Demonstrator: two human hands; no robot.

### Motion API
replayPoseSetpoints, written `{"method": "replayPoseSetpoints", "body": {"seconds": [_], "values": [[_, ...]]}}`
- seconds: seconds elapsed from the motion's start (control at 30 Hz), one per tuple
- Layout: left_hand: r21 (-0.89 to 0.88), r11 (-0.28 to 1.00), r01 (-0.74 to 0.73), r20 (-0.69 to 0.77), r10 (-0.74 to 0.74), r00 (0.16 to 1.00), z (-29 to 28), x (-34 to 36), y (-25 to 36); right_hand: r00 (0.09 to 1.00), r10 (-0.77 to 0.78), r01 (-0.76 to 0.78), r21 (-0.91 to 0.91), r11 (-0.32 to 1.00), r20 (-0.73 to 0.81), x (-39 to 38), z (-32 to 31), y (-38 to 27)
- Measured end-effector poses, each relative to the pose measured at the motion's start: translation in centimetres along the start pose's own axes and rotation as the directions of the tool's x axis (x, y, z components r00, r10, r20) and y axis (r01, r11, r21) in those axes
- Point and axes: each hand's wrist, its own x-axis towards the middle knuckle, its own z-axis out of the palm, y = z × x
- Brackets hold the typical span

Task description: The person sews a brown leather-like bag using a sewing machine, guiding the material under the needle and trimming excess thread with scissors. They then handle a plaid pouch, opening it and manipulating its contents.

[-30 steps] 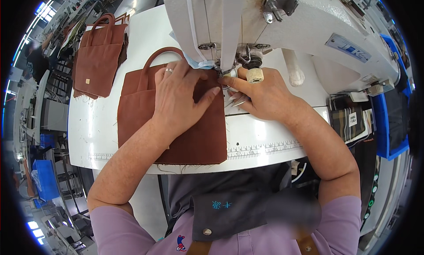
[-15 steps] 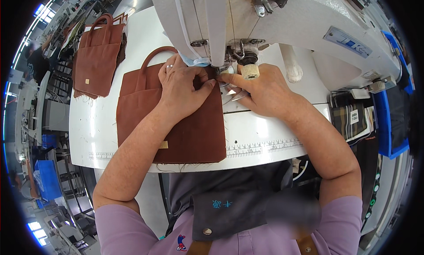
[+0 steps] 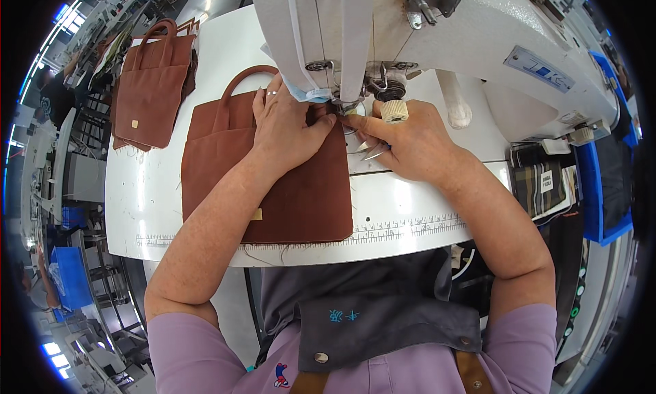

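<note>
A brown fabric bag (image 3: 301, 196) with a looped handle lies flat on the white sewing table (image 3: 157, 203). My left hand (image 3: 287, 124), a ring on one finger, presses flat on the bag's upper right part with fingertips at the needle area. My right hand (image 3: 403, 138) sits right of the needle of the white sewing machine (image 3: 437, 32), pinching the bag's edge under the presser foot; small metal snips (image 3: 365, 150) stick out from under its palm. A pale cap covers one right fingertip.
A stack of finished brown bags (image 3: 150, 87) lies at the table's far left. A ruler strip (image 3: 403, 230) runs along the table's front edge. Dark and plaid fabric pieces (image 3: 540, 186) sit to the right, with blue bins (image 3: 605, 169) beyond. Shelving stands to the left.
Both hands have slid the bag a little farther under the machine head; my left fingers now reach closer to the needle.
</note>
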Motion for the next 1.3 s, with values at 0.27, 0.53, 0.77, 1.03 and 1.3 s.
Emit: {"method": "replayPoseSetpoints", "body": {"seconds": [0.27, 0.53, 0.77, 1.03, 1.3], "values": [[0.013, 0.999, -0.038, -0.13, 0.039, 0.991, 1.1, 0.9, -1.0, 1.0, 0.018, -0.018, -0.009, 1.0, 0.006, 0.1, -0.3, -0.5], [0.023, 1.0, 0.006, 0.019, -0.007, 1.0, 0.1, 0.6, 0.0, 0.998, -0.057, 0.055, -0.042, 0.998, -0.042, 0.2, -0.1, 0.1], [0.051, 0.999, 0.008, 0.048, -0.01, 0.999, 0.0, 0.9, -0.2, 0.995, -0.063, 0.061, -0.023, 0.998, -0.08, 0.2, 0.0, 0.1], [0.088, 0.994, -0.072, -0.096, 0.08, 0.992, 0.6, 0.8, -0.5, 0.996, -0.057, 0.053, -0.056, 0.997, -0.066, 0.1, -0.1, 0.0], [0.095, 0.995, -0.02, 0.088, 0.012, 0.996, -0.2, 1.1, 0.2, 0.97, -0.005, 0.054, 0.194, 0.98, -0.245, -0.2, 0.2, 2.0]]}}
